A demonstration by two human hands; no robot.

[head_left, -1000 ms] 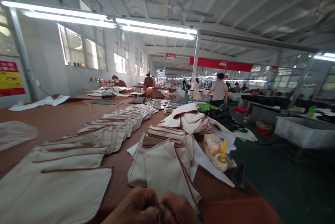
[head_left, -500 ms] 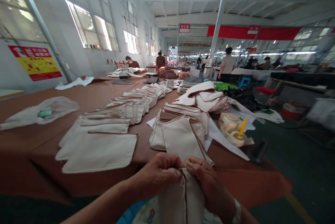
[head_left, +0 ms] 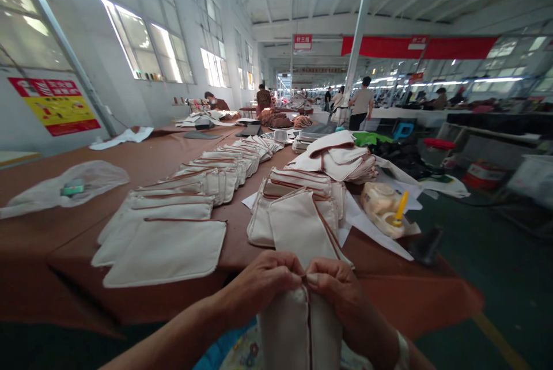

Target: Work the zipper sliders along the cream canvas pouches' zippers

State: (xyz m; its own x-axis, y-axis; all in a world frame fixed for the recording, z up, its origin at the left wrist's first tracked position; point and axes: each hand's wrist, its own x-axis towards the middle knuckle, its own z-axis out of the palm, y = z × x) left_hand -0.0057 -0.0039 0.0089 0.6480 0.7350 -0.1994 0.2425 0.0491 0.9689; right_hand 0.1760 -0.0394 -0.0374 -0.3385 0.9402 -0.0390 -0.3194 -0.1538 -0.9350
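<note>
My left hand and my right hand pinch the top edge of a cream fabric pouch with a brown zipper, held upright at the near edge of the brown table. The fingertips of both hands meet at the zipper's upper end. Just beyond my hands lies a stack of the same cream pouches. To the left, a long overlapping row of flat pouches runs away down the table.
A glue bottle with a yellow nozzle lies on white paper to the right, a dark thread cone beside it. A clear plastic bag sits far left. More folded pouches are piled farther back. Several people work at distant tables.
The camera tilted down and pulled back, bringing both hands and the held pouch into view. Over the last half second the hands stayed together at the pouch's top, shifting only slightly.
</note>
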